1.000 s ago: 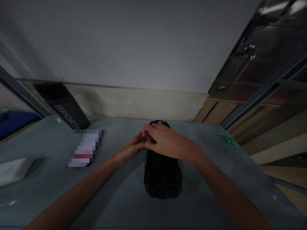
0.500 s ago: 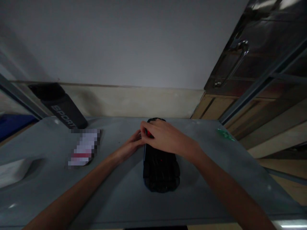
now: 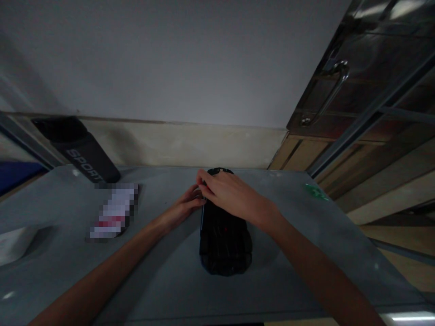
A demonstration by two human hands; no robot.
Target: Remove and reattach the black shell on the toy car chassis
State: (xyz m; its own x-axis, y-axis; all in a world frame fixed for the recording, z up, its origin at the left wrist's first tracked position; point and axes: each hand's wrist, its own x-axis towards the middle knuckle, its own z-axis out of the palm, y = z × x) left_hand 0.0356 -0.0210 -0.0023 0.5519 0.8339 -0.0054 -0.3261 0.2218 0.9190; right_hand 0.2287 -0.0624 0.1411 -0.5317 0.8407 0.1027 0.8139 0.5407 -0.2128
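A black, car-shaped object (image 3: 225, 246) lies on the grey table, its long side pointing away from me. My right hand (image 3: 229, 192) reaches over its far part, thumb and fingers closed together at its left edge; a bit of red shows beside the fingertips, and what they pinch is too small to name. Against the left side of the black object rests my left hand (image 3: 190, 201), its fingers slightly curled and apart, touching near the right fingertips.
On the left of the grey table (image 3: 163, 280) are a black SPORT bottle (image 3: 86, 154), a blurred-out flat item (image 3: 113, 210) and a white object (image 3: 15, 244). A green wrapper (image 3: 316, 192) lies at the right. Behind stands a pale wall (image 3: 190, 142).
The view has shifted slightly, moving everything a little left. My right fingers have lifted and turned slightly at the edge of the black object, covering more of the red part.
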